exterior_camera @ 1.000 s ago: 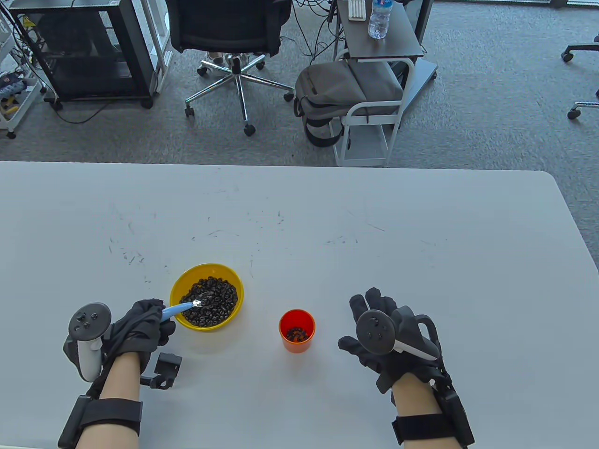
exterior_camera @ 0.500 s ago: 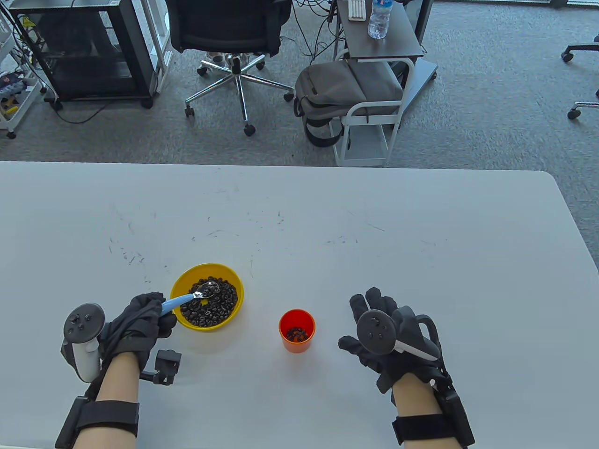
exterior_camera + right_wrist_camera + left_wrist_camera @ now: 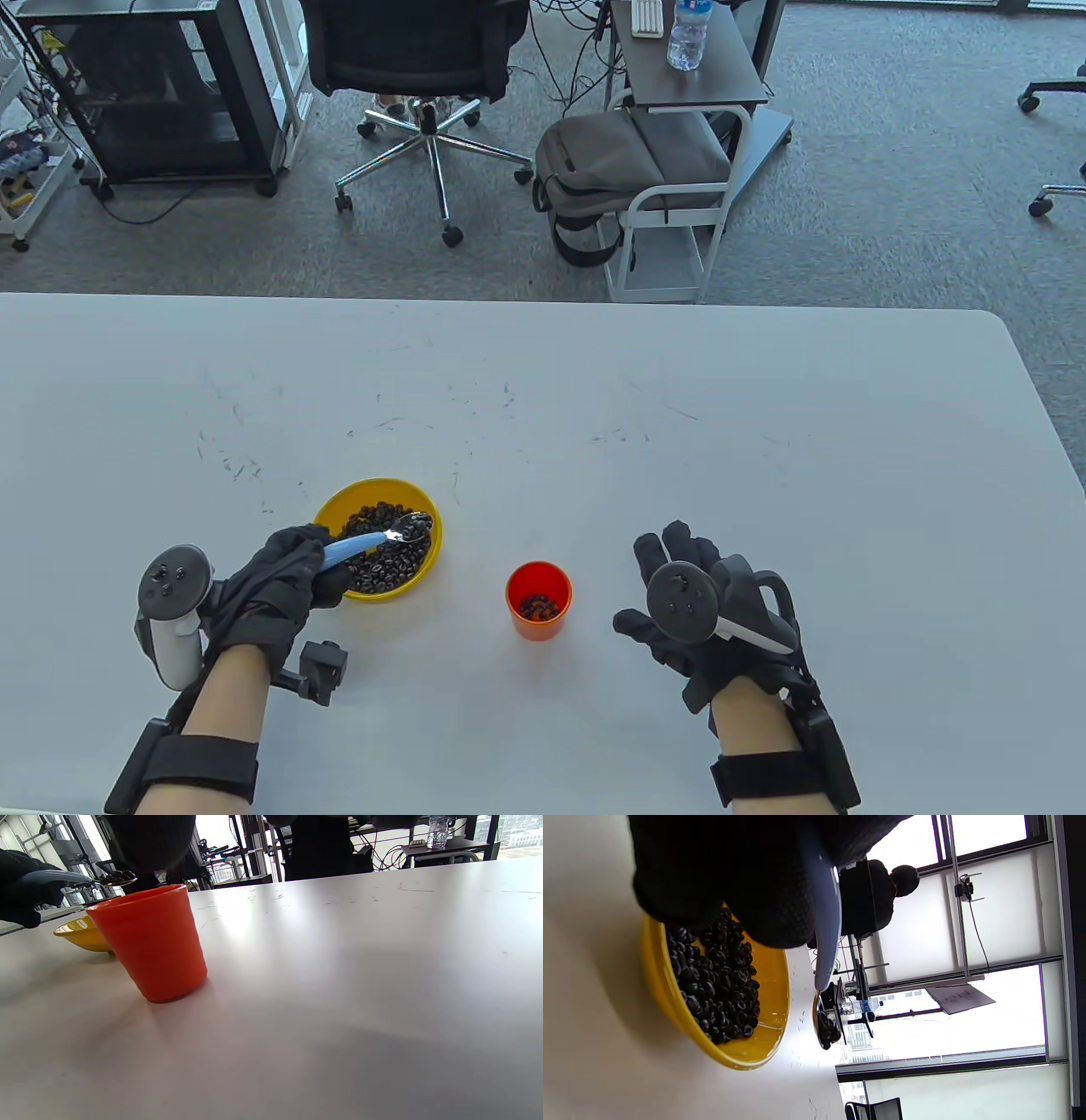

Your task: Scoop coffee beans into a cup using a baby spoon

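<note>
My left hand (image 3: 284, 577) grips the blue handle of a baby spoon (image 3: 373, 538). Its metal bowl holds several coffee beans (image 3: 416, 526) and hangs above the right rim of the yellow bowl (image 3: 428, 556) of beans. The left wrist view shows the spoon (image 3: 826, 942) with beans (image 3: 828, 1031) raised beside the yellow bowl (image 3: 755, 1056). The orange cup (image 3: 538, 599) stands to the right with a few beans inside. My right hand (image 3: 679, 594) rests flat on the table right of the cup, fingers spread, holding nothing. The right wrist view shows the cup (image 3: 150, 942) and the loaded spoon (image 3: 114, 878) behind it.
The white table (image 3: 679, 407) has faint scuff marks in the middle. Beyond its far edge stand an office chair (image 3: 416, 76), a grey backpack (image 3: 628, 170) on a white cart, and a black cabinet (image 3: 153, 93).
My left hand lifted the spoon out of the beans with a load and moved it right, from the bowl's middle to above its right rim. The right hand stayed put.
</note>
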`<state>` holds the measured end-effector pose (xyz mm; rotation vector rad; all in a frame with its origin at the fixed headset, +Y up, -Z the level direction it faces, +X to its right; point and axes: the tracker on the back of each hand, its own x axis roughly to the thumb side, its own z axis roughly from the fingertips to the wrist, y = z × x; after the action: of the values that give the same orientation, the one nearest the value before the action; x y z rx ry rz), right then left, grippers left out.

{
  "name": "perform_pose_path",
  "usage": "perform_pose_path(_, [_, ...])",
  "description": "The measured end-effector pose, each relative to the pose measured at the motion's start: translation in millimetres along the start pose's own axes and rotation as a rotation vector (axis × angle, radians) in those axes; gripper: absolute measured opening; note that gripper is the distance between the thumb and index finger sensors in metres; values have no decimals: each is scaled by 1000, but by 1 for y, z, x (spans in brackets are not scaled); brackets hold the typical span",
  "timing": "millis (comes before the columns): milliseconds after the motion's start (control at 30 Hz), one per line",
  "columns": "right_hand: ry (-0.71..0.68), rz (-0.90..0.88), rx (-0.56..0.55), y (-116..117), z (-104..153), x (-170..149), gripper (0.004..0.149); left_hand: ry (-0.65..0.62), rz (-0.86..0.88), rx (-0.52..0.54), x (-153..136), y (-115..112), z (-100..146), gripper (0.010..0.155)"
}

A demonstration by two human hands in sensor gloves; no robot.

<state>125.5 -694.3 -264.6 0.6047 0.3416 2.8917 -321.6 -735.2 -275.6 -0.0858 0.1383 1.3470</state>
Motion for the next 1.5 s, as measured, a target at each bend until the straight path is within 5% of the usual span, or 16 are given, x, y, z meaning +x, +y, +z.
perform_pose_path(667, [-4, 10, 5, 0, 0, 2, 85, -125, -121, -291, 23, -79, 13, 43])
perform_pose_path(867, [-12, 30, 3, 0, -1, 5, 85, -263, -230, -327, 29, -89, 16, 42])
perform_pose_path(1233, [-10, 32, 10, 0, -1, 6, 85, -366, -204, -220, 38, -67, 17, 43])
perform_pose_path(1500, [-10, 22, -12, -4, 1, 4, 85, -415, -363, -14, 43, -26, 17, 43])
